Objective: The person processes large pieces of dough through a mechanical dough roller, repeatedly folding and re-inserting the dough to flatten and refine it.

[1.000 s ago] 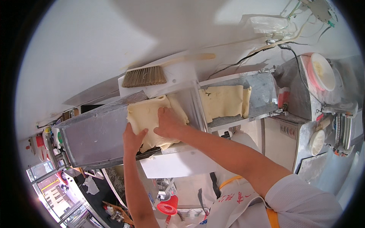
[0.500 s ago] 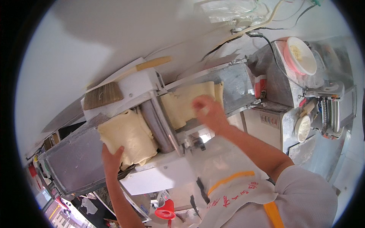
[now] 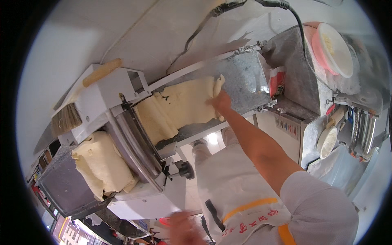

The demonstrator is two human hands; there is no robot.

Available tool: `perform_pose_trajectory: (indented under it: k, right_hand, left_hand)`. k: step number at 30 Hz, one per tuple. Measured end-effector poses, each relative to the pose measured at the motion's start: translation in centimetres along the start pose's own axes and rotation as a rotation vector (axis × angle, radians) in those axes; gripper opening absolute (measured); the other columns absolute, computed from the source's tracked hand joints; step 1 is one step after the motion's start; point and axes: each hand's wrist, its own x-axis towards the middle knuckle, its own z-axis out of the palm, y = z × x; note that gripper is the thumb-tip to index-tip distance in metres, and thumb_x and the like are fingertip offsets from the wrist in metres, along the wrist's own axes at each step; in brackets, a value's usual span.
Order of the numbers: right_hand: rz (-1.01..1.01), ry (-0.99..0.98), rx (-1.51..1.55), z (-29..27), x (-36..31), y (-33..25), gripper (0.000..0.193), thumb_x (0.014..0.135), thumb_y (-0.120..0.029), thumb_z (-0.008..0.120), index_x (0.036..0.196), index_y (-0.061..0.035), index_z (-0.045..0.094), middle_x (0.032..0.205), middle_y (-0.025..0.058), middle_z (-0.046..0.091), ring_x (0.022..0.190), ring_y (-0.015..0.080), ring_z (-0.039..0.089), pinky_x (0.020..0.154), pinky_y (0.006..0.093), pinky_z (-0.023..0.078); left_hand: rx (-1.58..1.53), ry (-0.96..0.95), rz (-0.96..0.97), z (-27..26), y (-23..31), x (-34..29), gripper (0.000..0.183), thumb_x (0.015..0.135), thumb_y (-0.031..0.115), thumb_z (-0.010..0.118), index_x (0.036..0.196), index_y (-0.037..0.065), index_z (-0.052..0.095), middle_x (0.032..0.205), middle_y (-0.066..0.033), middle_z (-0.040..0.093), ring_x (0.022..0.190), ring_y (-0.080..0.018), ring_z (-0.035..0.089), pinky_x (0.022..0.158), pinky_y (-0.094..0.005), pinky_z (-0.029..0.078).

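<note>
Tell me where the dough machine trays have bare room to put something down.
The right tray is bare at its far end, beyond the dough sheet and the right hand. The left tray is bare along its outer edge, beside the folded dough. Around the rollers it is crowded.

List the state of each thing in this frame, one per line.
Dough sheet: runs through the rollers, folded and creased on both trays.
Right hand: flat on the dough's right end.
Left hand: blurred, low, off the dough.
Brush: lying on the machine's housing.
Pink tub: lid on.
</note>
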Motion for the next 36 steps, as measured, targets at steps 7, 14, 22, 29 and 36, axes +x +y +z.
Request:
perform_pose_trajectory:
  k: [7, 14, 22, 29, 36]
  right_hand:
    - [-0.169, -0.129, 0.142, -2.1, 0.8, 0.3, 0.071, 0.057, -0.021, 0.093, 0.119, 0.0008, 0.066, 0.108, 0.0188, 0.074, 0.098, 0.0331, 0.073, 0.088, 0.042, 0.058]
    - [-0.174, -0.183, 0.245, -0.4, 0.3, 1.9, 0.068, 0.062, -0.012, 0.092, 0.124, -0.0011, 0.064, 0.11, 0.0167, 0.074, 0.1, 0.0285, 0.074, 0.089, 0.0399, 0.058]
    - [-0.069, -0.293, 0.253, -1.3, 1.5, 1.5, 0.065, 0.068, -0.004, 0.089, 0.126, 0.001, 0.061, 0.112, 0.0123, 0.074, 0.099, 0.0222, 0.072, 0.091, 0.036, 0.058]
    - [-0.085, -0.196, 0.164, -10.7, -0.3, -3.5, 0.066, 0.068, -0.001, 0.085, 0.129, 0.0024, 0.062, 0.11, 0.0119, 0.074, 0.095, 0.0213, 0.073, 0.087, 0.0354, 0.058]
    - [-0.305, -0.075, 0.033, -21.9, -2.6, -6.4, 0.071, 0.063, -0.011, 0.086, 0.128, 0.0024, 0.061, 0.114, 0.0146, 0.073, 0.103, 0.0251, 0.072, 0.093, 0.0372, 0.056]
  left_hand:
    - [-0.427, 0.771, -0.32, 22.7, 2.9, 25.2, 0.052, 0.097, 0.009, 0.065, 0.143, -0.008, 0.046, 0.141, -0.0272, 0.052, 0.131, -0.0445, 0.05, 0.114, -0.0488, 0.038]
    - [-0.307, 0.528, -1.048, 22.1, -5.2, 38.1, 0.07, 0.09, 0.05, 0.076, 0.126, -0.007, 0.057, 0.118, -0.0263, 0.069, 0.106, -0.043, 0.07, 0.089, -0.0514, 0.057]
    - [-0.001, 0.687, -0.908, 26.1, -10.7, 37.0, 0.059, 0.079, 0.034, 0.084, 0.121, -0.002, 0.063, 0.114, -0.0238, 0.073, 0.102, -0.0405, 0.073, 0.085, -0.0497, 0.06]
    - [-0.201, 0.689, -0.67, 21.3, -4.0, 34.5, 0.051, 0.076, 0.017, 0.077, 0.121, -0.004, 0.067, 0.104, -0.0256, 0.075, 0.094, -0.0447, 0.073, 0.084, -0.0502, 0.058]
    - [-0.615, 0.445, -0.502, 26.9, 10.6, 35.7, 0.051, 0.077, 0.026, 0.079, 0.117, -0.004, 0.067, 0.103, -0.0293, 0.073, 0.102, -0.0463, 0.071, 0.09, -0.0528, 0.056]
